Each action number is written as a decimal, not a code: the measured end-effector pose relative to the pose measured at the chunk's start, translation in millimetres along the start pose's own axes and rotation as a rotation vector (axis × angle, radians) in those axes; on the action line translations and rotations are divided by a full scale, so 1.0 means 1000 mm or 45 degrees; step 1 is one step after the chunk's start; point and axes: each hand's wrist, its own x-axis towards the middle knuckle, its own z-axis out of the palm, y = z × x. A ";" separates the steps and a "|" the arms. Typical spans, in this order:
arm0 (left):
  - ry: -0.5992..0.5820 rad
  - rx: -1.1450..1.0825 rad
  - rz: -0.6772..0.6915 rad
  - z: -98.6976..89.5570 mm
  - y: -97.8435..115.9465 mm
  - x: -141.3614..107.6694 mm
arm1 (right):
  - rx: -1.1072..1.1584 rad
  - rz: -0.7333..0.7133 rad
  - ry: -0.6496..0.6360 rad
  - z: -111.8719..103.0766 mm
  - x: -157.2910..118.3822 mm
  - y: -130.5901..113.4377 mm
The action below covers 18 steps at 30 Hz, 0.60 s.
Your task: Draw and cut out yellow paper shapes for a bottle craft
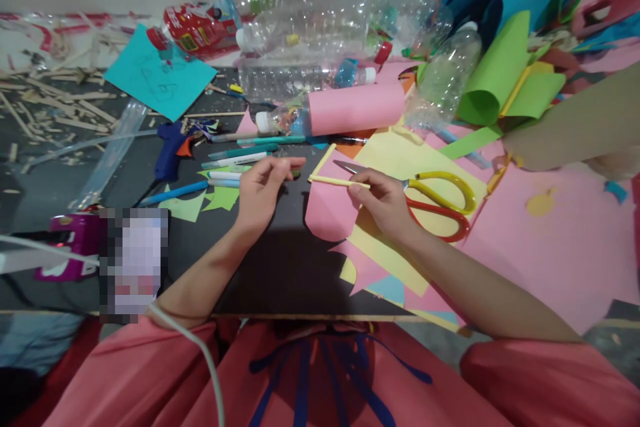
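My right hand (385, 203) pinches the end of a thin yellow strip (337, 181) between thumb and fingers. A second yellow strip (323, 161) meets it at an angle, and a pink paper piece (330, 210) with a rounded lower edge lies against both. Whether the strips are glued to it I cannot tell. Scissors (443, 197) with one yellow and one red handle lie under the right hand, their tip pointing left past its knuckles. To the left, my left hand (263, 190) hovers near the pens, fingers stretched toward the pink piece and nothing visible in them.
A blue glue gun (169, 150) and several pens (240, 159) lie left of centre. Plastic bottles (300, 80), one wrapped in pink paper (357, 109), fill the back. Yellow paper (385, 250) and pink sheets (565, 247) cover the right. A phone (140, 260) sits front left.
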 end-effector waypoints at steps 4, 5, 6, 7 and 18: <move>-0.057 0.083 0.106 -0.001 0.000 -0.001 | 0.005 0.005 -0.014 -0.001 0.000 0.001; -0.055 0.078 0.103 -0.001 0.000 0.000 | 0.001 0.012 -0.010 -0.001 0.000 0.001; -0.047 0.063 0.089 0.000 0.000 0.000 | -0.005 0.017 -0.008 -0.001 -0.001 0.002; -0.038 0.040 0.068 0.000 -0.001 0.000 | -0.009 0.019 -0.006 -0.001 -0.001 0.002; -0.205 -0.016 -0.057 0.003 0.007 -0.003 | -0.010 0.015 -0.023 -0.001 0.000 -0.001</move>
